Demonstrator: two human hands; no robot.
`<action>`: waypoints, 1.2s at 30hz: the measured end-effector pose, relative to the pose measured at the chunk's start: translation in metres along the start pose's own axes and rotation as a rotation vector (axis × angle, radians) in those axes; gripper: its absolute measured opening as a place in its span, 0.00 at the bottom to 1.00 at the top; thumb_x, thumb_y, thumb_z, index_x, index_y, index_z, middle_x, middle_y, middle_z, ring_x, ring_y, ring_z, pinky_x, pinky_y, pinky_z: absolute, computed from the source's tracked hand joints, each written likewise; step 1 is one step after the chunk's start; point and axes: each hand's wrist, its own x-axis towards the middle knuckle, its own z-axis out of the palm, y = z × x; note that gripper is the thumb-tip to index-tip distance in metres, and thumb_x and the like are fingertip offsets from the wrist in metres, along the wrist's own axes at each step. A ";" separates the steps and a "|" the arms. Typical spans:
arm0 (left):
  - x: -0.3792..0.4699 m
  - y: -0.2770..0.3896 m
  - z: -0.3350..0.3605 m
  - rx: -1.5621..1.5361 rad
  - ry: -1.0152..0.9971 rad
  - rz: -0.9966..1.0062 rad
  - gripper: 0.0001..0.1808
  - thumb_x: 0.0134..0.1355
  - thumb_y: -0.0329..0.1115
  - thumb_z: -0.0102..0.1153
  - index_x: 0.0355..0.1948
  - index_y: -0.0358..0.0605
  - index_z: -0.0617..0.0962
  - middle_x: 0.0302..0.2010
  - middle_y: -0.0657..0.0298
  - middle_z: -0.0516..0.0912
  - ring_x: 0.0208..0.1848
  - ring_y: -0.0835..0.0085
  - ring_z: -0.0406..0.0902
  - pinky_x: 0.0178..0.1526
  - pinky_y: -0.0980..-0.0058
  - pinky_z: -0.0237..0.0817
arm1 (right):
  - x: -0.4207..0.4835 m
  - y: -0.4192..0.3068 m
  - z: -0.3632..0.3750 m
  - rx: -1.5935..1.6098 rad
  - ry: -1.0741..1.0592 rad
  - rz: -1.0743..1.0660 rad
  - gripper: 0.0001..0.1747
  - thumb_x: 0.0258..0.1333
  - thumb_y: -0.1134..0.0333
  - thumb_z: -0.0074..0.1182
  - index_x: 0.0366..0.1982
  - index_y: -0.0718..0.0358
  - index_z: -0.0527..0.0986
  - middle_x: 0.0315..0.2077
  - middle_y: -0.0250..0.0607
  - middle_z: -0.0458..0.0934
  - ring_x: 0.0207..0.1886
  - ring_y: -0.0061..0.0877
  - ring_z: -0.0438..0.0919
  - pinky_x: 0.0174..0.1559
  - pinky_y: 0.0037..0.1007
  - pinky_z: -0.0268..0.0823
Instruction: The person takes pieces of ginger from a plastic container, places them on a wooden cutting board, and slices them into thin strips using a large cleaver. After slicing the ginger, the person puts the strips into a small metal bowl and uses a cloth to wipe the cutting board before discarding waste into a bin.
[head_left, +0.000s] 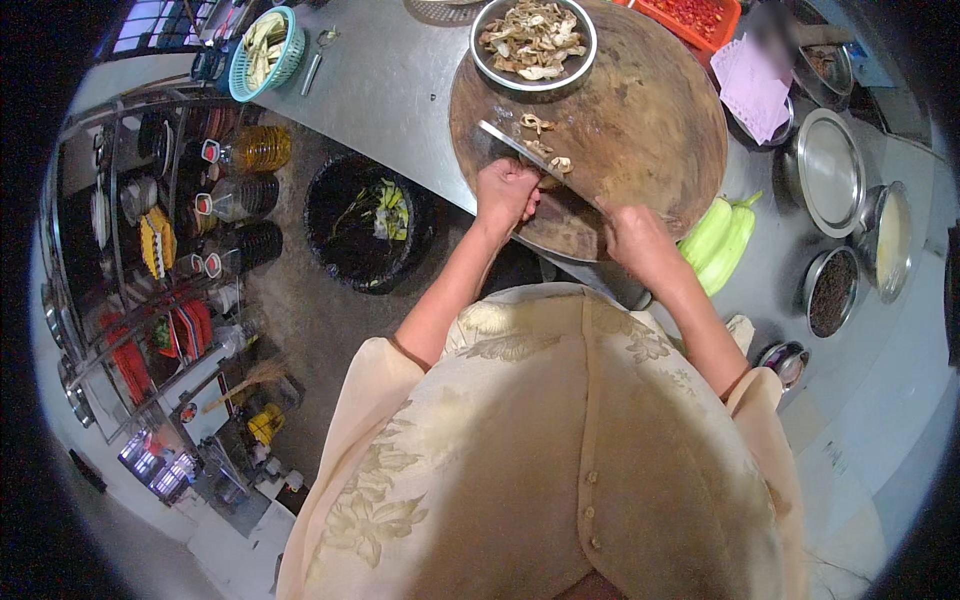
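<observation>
On the round wooden chopping block (637, 112), my right hand (641, 240) grips the handle end of a cleaver (525, 146), whose blade points to the upper left. My left hand (510, 191) is curled beside the blade, its fingers bent on a brownish piece that looks like mushroom, mostly hidden by hand and blade. Several pale mushroom slices (560, 164) lie on the wood just beyond the blade. Farther back on the block, a steel bowl (478, 49) holds many sliced mushrooms (534, 37).
Green gourds (720, 244) touch the block's right side. A red basket (731, 30) of chopped red peppers, a steel basin (831, 172) and a bowl of dark grains (831, 292) stand rightward. A turquoise basket (296, 56) and a peeler (311, 73) lie left. A black bin (322, 262) stands below the counter edge.
</observation>
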 end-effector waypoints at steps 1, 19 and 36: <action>0.001 -0.002 -0.001 -0.061 -0.001 0.019 0.08 0.58 0.27 0.55 0.23 0.37 0.76 0.15 0.63 0.75 0.10 0.78 0.67 0.11 0.79 0.54 | -0.002 0.001 -0.004 0.001 0.001 0.001 0.08 0.47 0.77 0.48 0.31 0.70 0.75 0.27 0.62 0.77 0.34 0.53 0.78 0.40 0.47 0.71; 0.003 -0.004 0.002 -0.003 -0.011 0.036 0.07 0.56 0.21 0.50 0.35 0.32 0.78 0.16 0.60 0.76 0.10 0.79 0.67 0.11 0.79 0.55 | 0.002 -0.002 0.011 -0.130 -0.111 0.044 0.16 0.44 0.78 0.49 0.39 0.70 0.74 0.26 0.62 0.77 0.34 0.52 0.78 0.38 0.48 0.69; -0.006 -0.003 0.002 -0.078 0.057 0.086 0.04 0.56 0.20 0.54 0.33 0.32 0.77 0.18 0.60 0.78 0.11 0.78 0.69 0.11 0.80 0.57 | -0.034 -0.002 -0.025 -0.001 -0.083 -0.021 0.12 0.47 0.78 0.48 0.36 0.69 0.75 0.24 0.64 0.75 0.32 0.54 0.76 0.36 0.48 0.69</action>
